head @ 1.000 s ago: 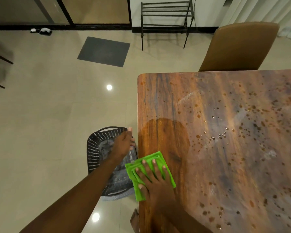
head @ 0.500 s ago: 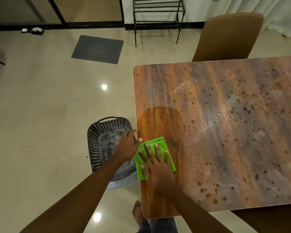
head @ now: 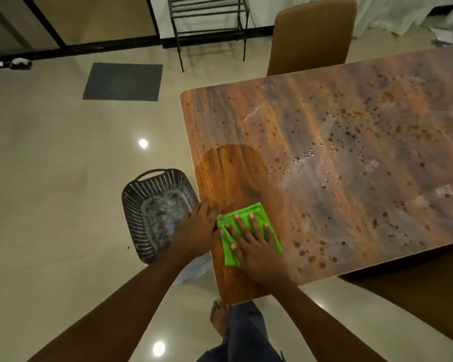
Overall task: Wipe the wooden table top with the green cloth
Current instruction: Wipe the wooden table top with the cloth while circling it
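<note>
The folded green cloth (head: 256, 218) lies near the left front corner of the wooden table top (head: 338, 158). My right hand (head: 256, 246) presses flat on the cloth with straight, spread fingers. My left hand (head: 198, 228) rests at the table's left edge, right beside the cloth; its fingertips are hidden from me. Around the cloth the wood looks darker and wiped. The remaining surface is dusty grey with many brown spots and small droplets.
A dark slotted plastic basket (head: 141, 205) stands on the tiled floor just left of the table. A brown chair (head: 311, 35) sits at the far side, another dark seat (head: 416, 296) at the near right. A grey mat (head: 123, 81) and metal rack (head: 209, 24) lie farther off.
My left hand came from above the basket to the table's left edge beside the cloth. The cloth and my right hand slid right, further onto the table. The view shifted too.
</note>
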